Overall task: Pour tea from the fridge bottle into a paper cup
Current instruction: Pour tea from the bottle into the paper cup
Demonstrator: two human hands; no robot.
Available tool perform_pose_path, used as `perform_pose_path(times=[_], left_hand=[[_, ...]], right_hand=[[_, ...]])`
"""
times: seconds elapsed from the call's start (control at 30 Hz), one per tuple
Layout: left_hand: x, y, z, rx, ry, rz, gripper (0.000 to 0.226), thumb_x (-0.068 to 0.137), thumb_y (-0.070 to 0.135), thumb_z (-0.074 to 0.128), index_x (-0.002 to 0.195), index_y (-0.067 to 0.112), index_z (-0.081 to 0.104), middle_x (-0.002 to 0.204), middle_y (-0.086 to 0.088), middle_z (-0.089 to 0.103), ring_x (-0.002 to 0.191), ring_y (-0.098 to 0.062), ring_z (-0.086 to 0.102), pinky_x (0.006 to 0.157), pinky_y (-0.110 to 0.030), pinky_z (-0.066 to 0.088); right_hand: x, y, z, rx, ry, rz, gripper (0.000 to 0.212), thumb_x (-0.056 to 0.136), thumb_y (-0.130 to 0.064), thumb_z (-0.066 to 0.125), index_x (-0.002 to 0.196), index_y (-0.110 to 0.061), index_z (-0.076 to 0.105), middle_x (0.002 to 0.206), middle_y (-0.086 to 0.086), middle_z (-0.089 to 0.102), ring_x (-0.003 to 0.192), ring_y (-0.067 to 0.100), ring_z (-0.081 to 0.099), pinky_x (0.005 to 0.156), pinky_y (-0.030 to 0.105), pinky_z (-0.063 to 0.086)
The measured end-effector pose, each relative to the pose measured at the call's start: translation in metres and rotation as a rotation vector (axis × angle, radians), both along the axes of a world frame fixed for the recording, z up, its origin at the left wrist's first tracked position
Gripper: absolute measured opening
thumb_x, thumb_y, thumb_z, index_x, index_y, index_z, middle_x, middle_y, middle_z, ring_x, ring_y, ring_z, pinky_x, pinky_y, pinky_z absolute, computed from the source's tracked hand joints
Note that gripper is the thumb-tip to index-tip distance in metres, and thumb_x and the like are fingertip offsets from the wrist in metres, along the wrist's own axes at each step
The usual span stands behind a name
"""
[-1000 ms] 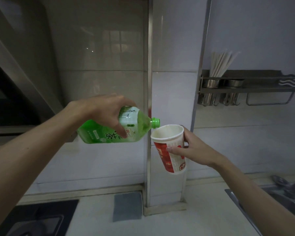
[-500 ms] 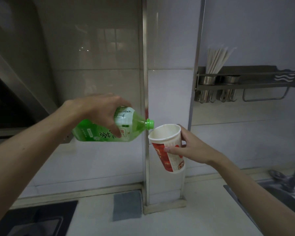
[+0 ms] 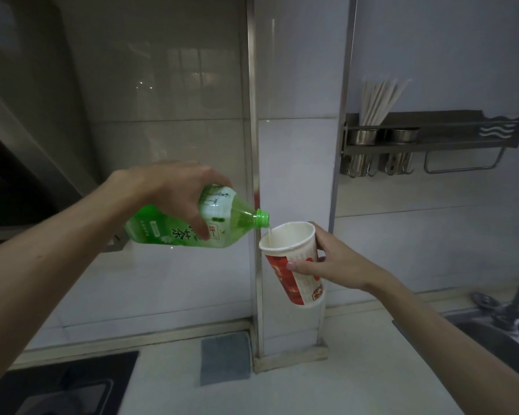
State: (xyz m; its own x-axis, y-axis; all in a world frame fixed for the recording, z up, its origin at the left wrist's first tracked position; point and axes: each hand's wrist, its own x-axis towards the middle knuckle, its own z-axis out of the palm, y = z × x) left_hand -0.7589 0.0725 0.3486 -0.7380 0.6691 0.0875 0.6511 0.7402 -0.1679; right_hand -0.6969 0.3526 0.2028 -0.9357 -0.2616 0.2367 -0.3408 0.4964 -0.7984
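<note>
My left hand [image 3: 174, 190] grips a green tea bottle [image 3: 222, 226] from above, tipped almost level with its neck pointing right. A thin stream of tea runs from the bottle's mouth into a red and white paper cup [image 3: 294, 265]. My right hand [image 3: 333, 262] holds that cup by its side, tilted with the rim toward the bottle. Both are held in the air above the counter, in front of a tiled wall column.
A white counter [image 3: 327, 390] lies below, with a grey cloth pad [image 3: 225, 357] at the wall. A black stove [image 3: 57, 387] is at the lower left, a sink with a tap [image 3: 510, 310] at the right. A metal wall rack [image 3: 432, 136] holds chopsticks.
The bottle's neck has tipped lower over the cup's rim and tea now streams into the cup. The cup has stayed in my right hand.
</note>
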Motion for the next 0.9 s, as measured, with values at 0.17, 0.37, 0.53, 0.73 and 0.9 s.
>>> perform_pose_path(times=[0.17,0.37,0.53,0.73,0.9], left_hand=[[-0.0005,-0.0007,0.0009,-0.001,-0.017,0.002,0.080,0.041,0.060,0.083,0.114,0.045,0.054,0.090,0.019,0.065,0.082,-0.009,0.064,0.076,-0.040,0.057],[0.0015,0.0007,0.0037,-0.005,-0.012,0.004,0.078,0.041,0.058,0.084,0.113,0.045,0.055,0.088,0.020,0.065,0.079,-0.008,0.064,0.075,-0.039,0.058],[0.0024,0.0010,0.0046,-0.028,0.014,0.019,0.080,0.042,0.055,0.087,0.114,0.042,0.056,0.089,0.017,0.065,0.081,-0.011,0.063,0.077,-0.039,0.057],[0.0040,0.0001,0.0034,-0.046,0.047,0.042,0.080,0.044,0.055,0.087,0.115,0.043,0.054,0.089,0.017,0.063,0.081,-0.012,0.062,0.076,-0.037,0.055],[0.0000,-0.0057,-0.0021,-0.028,0.018,0.044,0.080,0.046,0.054,0.087,0.118,0.043,0.054,0.091,0.018,0.065,0.083,-0.011,0.063,0.077,-0.037,0.057]], right_hand=[[0.0012,0.0001,-0.0017,0.008,-0.004,-0.012,0.069,0.073,-0.047,0.074,0.132,-0.032,0.041,0.122,-0.011,0.059,0.110,0.009,0.061,0.087,0.030,0.057],[0.0040,0.0006,-0.0042,0.027,-0.007,-0.019,0.062,0.073,-0.048,0.073,0.126,-0.040,0.041,0.121,-0.013,0.059,0.109,0.008,0.062,0.086,0.029,0.058],[0.0045,0.0020,-0.0066,0.017,-0.013,-0.017,0.068,0.073,-0.049,0.074,0.131,-0.032,0.041,0.122,-0.010,0.060,0.110,0.010,0.062,0.088,0.034,0.058],[0.0047,0.0034,-0.0101,-0.003,-0.016,-0.029,0.064,0.074,-0.046,0.075,0.129,-0.033,0.044,0.120,-0.012,0.061,0.109,0.007,0.062,0.087,0.030,0.058],[0.0078,0.0068,-0.0097,-0.079,-0.005,-0.069,0.066,0.073,-0.042,0.073,0.131,-0.028,0.045,0.122,-0.009,0.062,0.110,0.007,0.062,0.088,0.029,0.056]])
